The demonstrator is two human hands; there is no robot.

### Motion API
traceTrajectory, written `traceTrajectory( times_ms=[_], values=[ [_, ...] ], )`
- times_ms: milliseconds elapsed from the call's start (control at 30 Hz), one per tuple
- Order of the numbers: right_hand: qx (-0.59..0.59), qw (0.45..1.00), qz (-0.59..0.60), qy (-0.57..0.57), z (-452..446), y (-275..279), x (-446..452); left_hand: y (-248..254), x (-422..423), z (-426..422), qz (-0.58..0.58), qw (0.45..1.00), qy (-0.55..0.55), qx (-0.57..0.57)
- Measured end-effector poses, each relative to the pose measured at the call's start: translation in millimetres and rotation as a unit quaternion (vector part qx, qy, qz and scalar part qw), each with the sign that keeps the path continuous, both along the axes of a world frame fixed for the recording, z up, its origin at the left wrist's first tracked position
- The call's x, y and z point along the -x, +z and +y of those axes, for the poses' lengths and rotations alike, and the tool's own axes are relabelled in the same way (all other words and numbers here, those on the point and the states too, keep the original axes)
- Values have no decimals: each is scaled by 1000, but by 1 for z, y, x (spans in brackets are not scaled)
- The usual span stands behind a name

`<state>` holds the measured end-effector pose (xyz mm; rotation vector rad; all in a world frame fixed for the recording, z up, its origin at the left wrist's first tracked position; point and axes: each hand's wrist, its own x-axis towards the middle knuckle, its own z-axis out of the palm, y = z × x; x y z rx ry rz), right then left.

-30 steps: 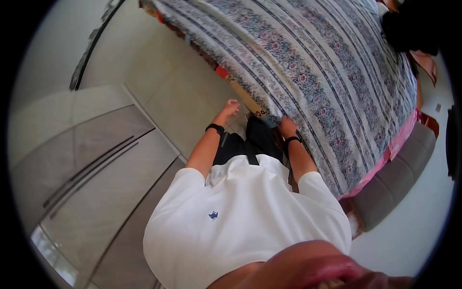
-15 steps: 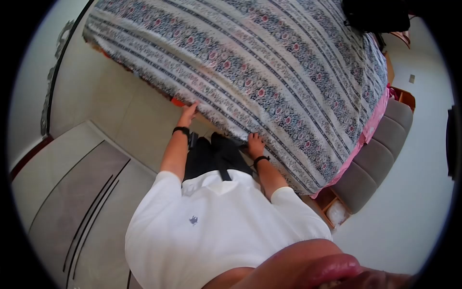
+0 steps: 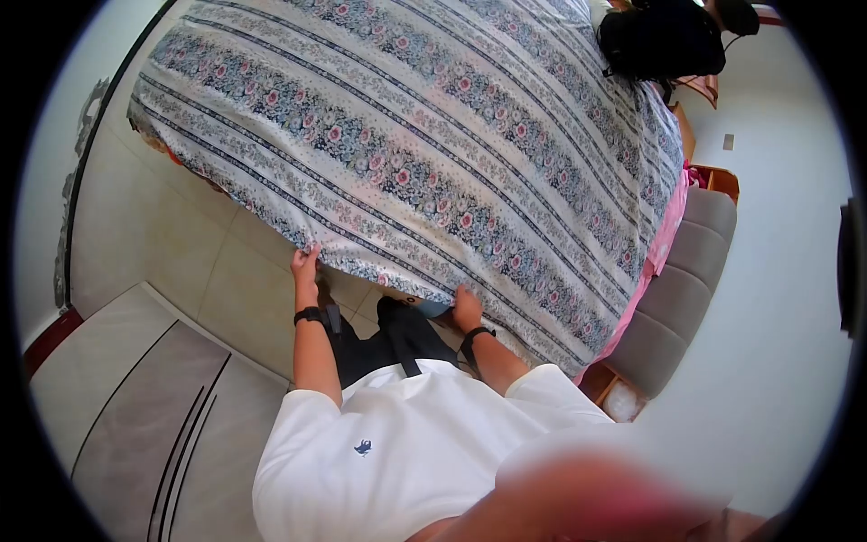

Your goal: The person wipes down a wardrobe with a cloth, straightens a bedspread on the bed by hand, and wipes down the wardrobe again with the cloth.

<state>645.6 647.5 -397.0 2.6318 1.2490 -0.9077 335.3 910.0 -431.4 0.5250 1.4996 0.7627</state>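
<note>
A floral, striped bed sheet (image 3: 397,172) covers the bed, its near edge lifted and pulled towards my body. My left hand (image 3: 306,259) pinches that edge, fingers closed on the cloth. To the right, my right hand (image 3: 467,308) grips the same edge in a closed fist. Between my hands the hem is stretched fairly straight, with small creases running out from both grips. Below the raised hem, part of something light blue (image 3: 432,308) shows near my legs; I cannot make out what it is.
A grey padded headboard (image 3: 673,303) and pink cloth (image 3: 643,294) border the bed's right end. Another person in black (image 3: 664,41) is at the far side. A grey wardrobe (image 3: 144,397) stands behind me to the left, beside the tiled floor (image 3: 212,244).
Both hands have drawn the sheet's edge back towards my body, and the left hand has moved further left. The orange-red patch by the left hand is now covered. More of the other person shows.
</note>
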Motion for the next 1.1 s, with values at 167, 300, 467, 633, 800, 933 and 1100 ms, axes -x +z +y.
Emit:
traceTrajectory(
  times_ms=[167,300,467,633,800,933,1100],
  values=[
    [151,987,36,46,-1,3,26,-13,11,8,76,987,-132,52],
    [211,950,202,112,20,-54,12,-74,44,40,184,943,-274,41],
    [-37,974,214,69,160,-7,55,-41,82,137,-64,996,-17,66],
    [-104,978,120,134,273,13,150,-76,115,224,-13,997,73,-33],
    [-64,980,17,187,313,3,238,-59,138,219,211,972,-85,-56],
    [-27,964,-75,254,324,5,238,-21,142,220,232,963,-136,-28],
    [100,944,123,289,339,-12,215,-23,165,231,244,951,-189,-19]
  ],
)
